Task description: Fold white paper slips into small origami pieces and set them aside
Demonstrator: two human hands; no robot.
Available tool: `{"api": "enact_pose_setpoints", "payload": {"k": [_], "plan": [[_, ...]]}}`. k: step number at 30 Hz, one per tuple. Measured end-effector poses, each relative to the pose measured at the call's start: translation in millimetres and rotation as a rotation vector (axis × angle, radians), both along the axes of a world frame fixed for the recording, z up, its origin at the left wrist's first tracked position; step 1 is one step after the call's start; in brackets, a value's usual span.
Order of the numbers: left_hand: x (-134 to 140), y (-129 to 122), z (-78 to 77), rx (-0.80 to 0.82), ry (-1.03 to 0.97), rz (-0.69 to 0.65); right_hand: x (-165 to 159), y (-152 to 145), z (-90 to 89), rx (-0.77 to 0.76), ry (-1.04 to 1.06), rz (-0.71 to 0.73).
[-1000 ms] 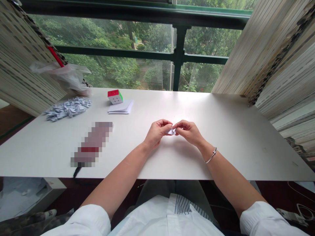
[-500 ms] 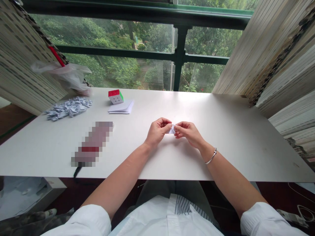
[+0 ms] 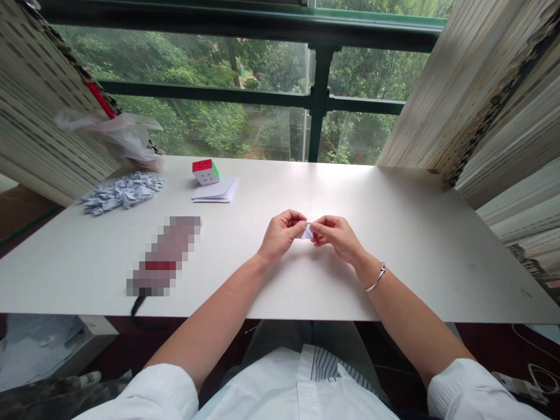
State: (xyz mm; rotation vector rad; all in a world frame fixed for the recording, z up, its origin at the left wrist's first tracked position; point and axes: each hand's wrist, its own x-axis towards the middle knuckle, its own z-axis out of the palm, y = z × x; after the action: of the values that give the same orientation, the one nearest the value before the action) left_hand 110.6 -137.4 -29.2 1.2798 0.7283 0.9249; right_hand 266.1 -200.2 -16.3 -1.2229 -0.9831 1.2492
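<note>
A small piece of folded white paper (image 3: 307, 233) is held just above the table between my two hands, with visible creases on the side facing me. My left hand (image 3: 282, 234) pinches its left edge between thumb and fingers. On the opposite edge, my right hand (image 3: 336, 236) grips it in the same way. Fingertips cover much of the paper, so its full shape is hidden. Nearest to my left hand lies a stack of folded white paper sheets (image 3: 216, 192), and a puzzle cube (image 3: 205, 172) with red, white and green faces rests at its back edge.
A pile of folded paper pieces (image 3: 125, 192) lies at the table's (image 3: 420, 251) back left, near a plastic bag (image 3: 131, 137). A blurred-out flat object (image 3: 164, 256) with a dark cord is on the left. Below, an open drawer or box (image 3: 48, 344) holds papers.
Both hands stay nearly in place with the paper between them. The paper has shifted very slightly to the right and looks a little tilted.
</note>
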Motion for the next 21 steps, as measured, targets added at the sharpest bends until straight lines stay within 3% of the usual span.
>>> {"api": "enact_pose_setpoints", "payload": {"k": [21], "plan": [[-2.3,0.2,1.1,-0.133,0.056,-0.052,-5.5,1.2,-7.1,0.065,-0.235,-0.023]]}}
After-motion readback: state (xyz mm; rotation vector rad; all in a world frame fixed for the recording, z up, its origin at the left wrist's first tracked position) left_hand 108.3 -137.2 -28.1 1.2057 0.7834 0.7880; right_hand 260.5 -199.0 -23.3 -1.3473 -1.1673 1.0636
